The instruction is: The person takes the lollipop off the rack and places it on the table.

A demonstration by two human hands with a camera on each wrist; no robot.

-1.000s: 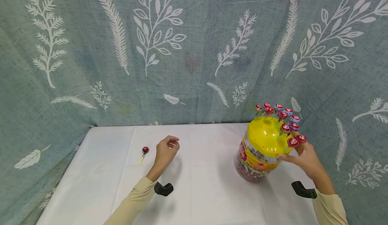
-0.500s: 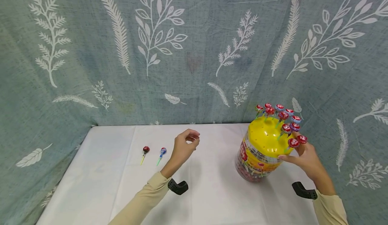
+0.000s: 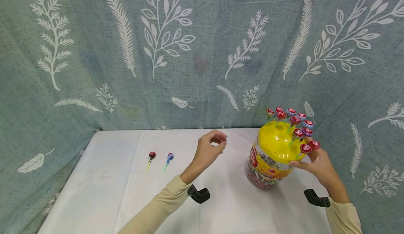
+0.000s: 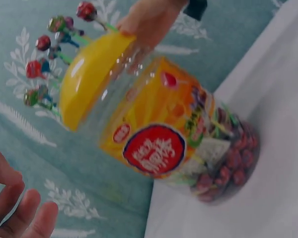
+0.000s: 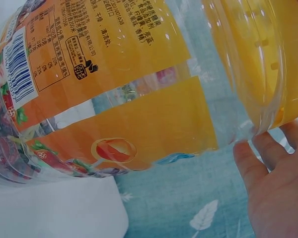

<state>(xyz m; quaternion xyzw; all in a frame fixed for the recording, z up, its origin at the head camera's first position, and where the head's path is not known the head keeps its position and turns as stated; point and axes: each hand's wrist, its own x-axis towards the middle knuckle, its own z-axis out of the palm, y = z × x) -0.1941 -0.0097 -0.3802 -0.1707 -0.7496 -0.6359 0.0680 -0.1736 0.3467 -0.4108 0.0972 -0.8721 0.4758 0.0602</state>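
Note:
A clear plastic candy jar [image 3: 266,171] with a yellow domed lid [image 3: 274,139] stands tilted at the right of the table. Several lollipops [image 3: 295,119] stick up from the lid. My right hand [image 3: 318,162] grips the jar around its top, just under the lid, from the right. In the right wrist view, the fingers [image 5: 251,166] touch the clear neck. My left hand [image 3: 209,150] is in the air left of the jar, apart from it, fingers loosely bent and nothing seen in them. A red lollipop [image 3: 152,155] and a blue lollipop [image 3: 170,156] lie on the table.
The white-covered table [image 3: 104,185] reaches back to a grey-green leaf-print curtain [image 3: 202,52], which also hangs at both sides. More candies [image 4: 233,163] fill the bottom of the jar. Black straps with cameras sit on both wrists.
My left hand has moved right, away from the loose lollipops and toward the jar. The blue lollipop has come into sight on the table. My right hand and the jar stay put.

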